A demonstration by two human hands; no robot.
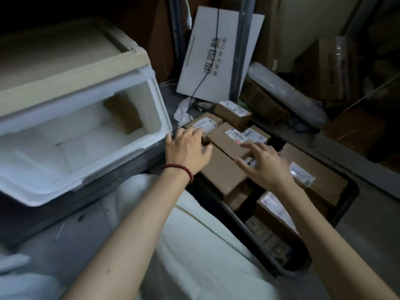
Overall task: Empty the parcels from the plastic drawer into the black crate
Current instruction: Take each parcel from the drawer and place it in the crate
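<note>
now | parcels (225, 137): brown, white-labelled | piled in black crate (236, 215)

At least eight cardboard parcels (223, 172) are counted in the one black crate (236, 221); one further parcel (123, 111) is seen in the single plastic drawer (86, 187).

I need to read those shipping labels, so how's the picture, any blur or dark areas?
Head view: dim, upper left corner almost black; left hand, right hand and the parcel labels are motion-blurred, print unreadable; the white plastic drawer is brightest; wide-angle lens curves edges.
</note>
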